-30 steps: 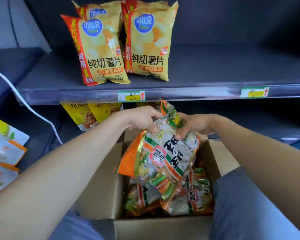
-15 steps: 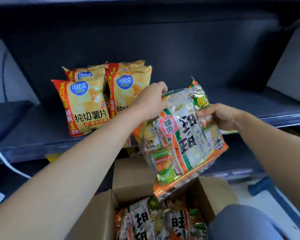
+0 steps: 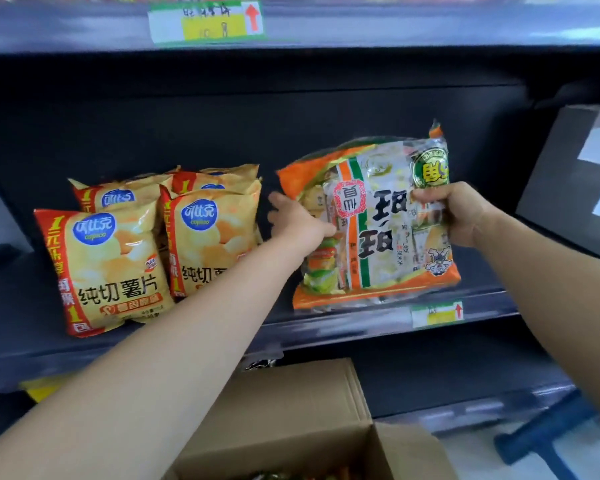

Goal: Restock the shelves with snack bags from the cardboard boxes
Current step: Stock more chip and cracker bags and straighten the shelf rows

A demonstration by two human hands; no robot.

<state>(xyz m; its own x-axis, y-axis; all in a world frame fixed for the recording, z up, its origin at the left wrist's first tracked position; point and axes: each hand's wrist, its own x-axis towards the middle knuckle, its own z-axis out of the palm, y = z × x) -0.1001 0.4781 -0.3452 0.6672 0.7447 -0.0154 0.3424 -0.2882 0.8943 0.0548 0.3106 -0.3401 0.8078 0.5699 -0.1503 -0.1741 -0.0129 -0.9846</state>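
Glossy plastic snack bag (image 3: 378, 237); matt cardboard box (image 3: 291, 410); matt dark shelf (image 3: 222, 327).

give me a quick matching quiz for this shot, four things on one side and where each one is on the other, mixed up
Things
1. orange snack bag
2. yellow chip bags
3. cardboard box
4. lower price label

Places
a. standing on the shelf, left part
b. below that shelf, flaps open
c. stuck on the shelf's front edge
d. gripped by the left hand and the right hand

Pairs: 1-d, 2-a, 3-b, 4-c
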